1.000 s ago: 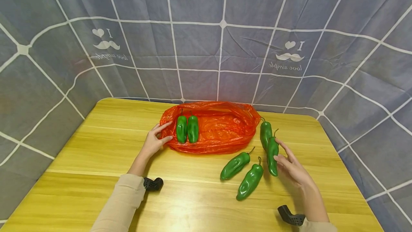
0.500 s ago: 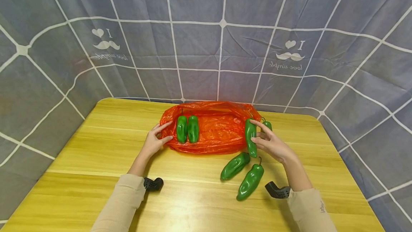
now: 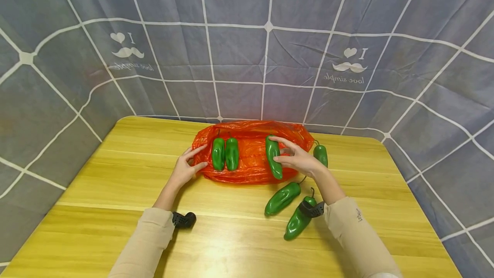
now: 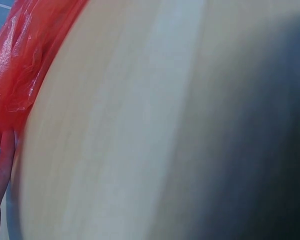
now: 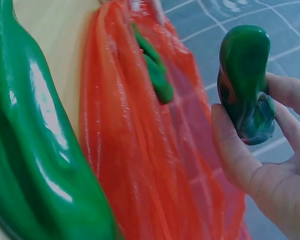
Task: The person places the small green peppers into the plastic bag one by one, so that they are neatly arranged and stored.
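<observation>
A red plastic bag [image 3: 251, 158] lies spread at the back of the table, with two green peppers [image 3: 218, 154] [image 3: 232, 154] side by side in its left part. My left hand [image 3: 185, 167] touches the bag's left edge with spread fingers; in the left wrist view fingers [image 4: 6, 155] meet the red plastic [image 4: 20, 65]. Over the bag's right part, my right hand [image 3: 299, 158] pinches a green pepper [image 3: 273, 158] between thumb and fingers. The right wrist view shows this held pepper [image 5: 244, 80] above the bag [image 5: 135, 150], the hand [image 5: 275, 165] around its side.
Two green peppers [image 3: 282, 198] [image 3: 297, 224] lie in front of the bag on the wooden table [image 3: 96, 192], the nearer one partly behind the right wrist's black camera mount [image 3: 311, 209]. Another pepper [image 3: 320, 155] lies right of the bag. A grey checked curtain [image 3: 239, 55] hangs behind.
My right hand has carried the held pepper leftward, from the right side of the table to over the bag. The left hand and the two peppers in the bag have stayed put.
</observation>
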The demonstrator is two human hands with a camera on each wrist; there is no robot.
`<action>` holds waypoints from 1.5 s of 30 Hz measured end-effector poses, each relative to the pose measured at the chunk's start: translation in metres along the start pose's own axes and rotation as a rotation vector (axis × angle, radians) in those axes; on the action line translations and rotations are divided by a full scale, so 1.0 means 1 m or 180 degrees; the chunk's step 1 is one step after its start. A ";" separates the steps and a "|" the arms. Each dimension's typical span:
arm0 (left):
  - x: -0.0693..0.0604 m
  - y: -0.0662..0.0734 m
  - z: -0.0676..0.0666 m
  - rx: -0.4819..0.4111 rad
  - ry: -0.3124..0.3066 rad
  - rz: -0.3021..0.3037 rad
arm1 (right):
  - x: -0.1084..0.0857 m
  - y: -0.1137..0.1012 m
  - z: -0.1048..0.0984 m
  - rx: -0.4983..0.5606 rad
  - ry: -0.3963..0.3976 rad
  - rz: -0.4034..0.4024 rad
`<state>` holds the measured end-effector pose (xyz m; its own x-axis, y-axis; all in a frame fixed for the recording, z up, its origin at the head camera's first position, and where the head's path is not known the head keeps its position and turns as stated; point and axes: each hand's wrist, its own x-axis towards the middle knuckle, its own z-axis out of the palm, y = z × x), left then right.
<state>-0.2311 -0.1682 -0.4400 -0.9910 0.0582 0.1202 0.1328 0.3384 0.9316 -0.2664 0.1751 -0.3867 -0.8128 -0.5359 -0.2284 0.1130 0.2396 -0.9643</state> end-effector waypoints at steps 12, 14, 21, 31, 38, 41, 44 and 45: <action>0.000 -0.002 0.000 0.0049 -0.0006 0.0021 | 0.047 0.005 0.019 0.0015 -0.0342 0.0162; 0.001 -0.002 0.000 0.0066 -0.0015 0.0002 | 0.053 0.007 0.022 0.0103 -0.0388 0.0222; 0.002 -0.003 0.000 -0.0054 -0.0035 0.0011 | 0.072 0.012 0.028 0.0147 -0.0484 0.0365; 0.001 -0.002 -0.001 -0.0017 -0.0024 0.0049 | 0.091 0.014 0.038 0.0223 -0.0402 0.0492; 0.000 -0.003 -0.001 -0.0030 -0.0017 0.0036 | 0.102 0.020 0.043 -0.0028 -0.0236 0.0469; 0.001 -0.004 0.000 -0.0056 -0.0009 0.0042 | 0.105 0.023 0.043 -0.0187 -0.0166 0.0442; 0.001 -0.004 0.000 -0.0052 -0.0002 0.0074 | 0.106 0.025 0.044 -0.0331 -0.0125 0.0395; 0.001 -0.004 0.000 -0.0051 -0.0002 0.0081 | 0.106 0.025 0.044 -0.0381 -0.0111 0.0379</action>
<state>-0.2322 -0.1697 -0.4436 -0.9873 0.0672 0.1439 0.1579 0.3216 0.9336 -0.3246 0.0884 -0.4412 -0.7771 -0.5253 -0.3466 0.1367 0.3966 -0.9078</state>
